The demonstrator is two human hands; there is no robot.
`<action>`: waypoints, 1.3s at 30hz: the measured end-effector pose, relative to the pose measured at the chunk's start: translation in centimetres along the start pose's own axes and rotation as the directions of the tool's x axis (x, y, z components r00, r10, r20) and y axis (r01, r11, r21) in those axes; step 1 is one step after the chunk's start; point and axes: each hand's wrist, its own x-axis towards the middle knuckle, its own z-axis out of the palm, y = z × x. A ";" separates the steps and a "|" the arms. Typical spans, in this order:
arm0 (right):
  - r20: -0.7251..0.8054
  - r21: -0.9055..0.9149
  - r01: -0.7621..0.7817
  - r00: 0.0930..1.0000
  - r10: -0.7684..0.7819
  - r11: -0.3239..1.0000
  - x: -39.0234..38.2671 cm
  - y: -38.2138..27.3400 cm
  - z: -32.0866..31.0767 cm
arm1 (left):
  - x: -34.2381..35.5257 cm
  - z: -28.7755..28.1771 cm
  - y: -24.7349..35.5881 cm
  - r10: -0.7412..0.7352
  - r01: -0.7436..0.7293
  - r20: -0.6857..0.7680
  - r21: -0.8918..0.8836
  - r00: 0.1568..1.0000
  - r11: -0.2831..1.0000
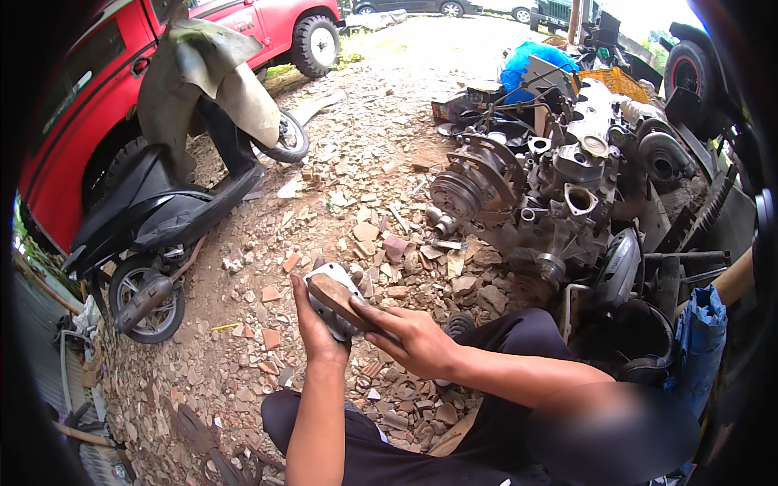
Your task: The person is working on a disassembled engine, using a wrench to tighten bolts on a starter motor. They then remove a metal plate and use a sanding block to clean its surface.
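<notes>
In front of my knees, my left hand (322,342) is wrapped around a silver metal machine part (334,270) with a flat flange and bolt holes, holding it from below and the left side. A long brown block (334,296), worn and brick-like or wooden, lies across the part's flat face. My right hand (417,338) grips the near end of this block, fingers stretched along it. The block covers much of the part's face, and my left palm hides its underside.
Broken tile and stone cover the ground (324,202). A dirty engine (559,194) and other scrap parts are heaped at the right. A black scooter (174,211) stands at the left beside a red vehicle (89,105). A blue bag (703,332) hangs at the right edge.
</notes>
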 end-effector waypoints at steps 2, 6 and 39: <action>-0.045 -0.017 -0.001 0.999 0.000 1.000 0.1 0.6 0.5 | -0.6 -0.3 -0.4 0.019 -0.026 0.088 0.085 0.996 0.996; -0.190 -0.052 -0.019 0.982 0.008 0.998 2.2 1.0 0.0 | -1.8 1.4 -1.9 -0.054 0.050 0.104 0.046 0.993 0.998; -0.160 0.036 -0.077 0.984 0.082 0.996 3.4 -1.0 0.1 | -1.2 1.2 -2.1 -0.058 0.063 0.047 -0.124 0.997 0.990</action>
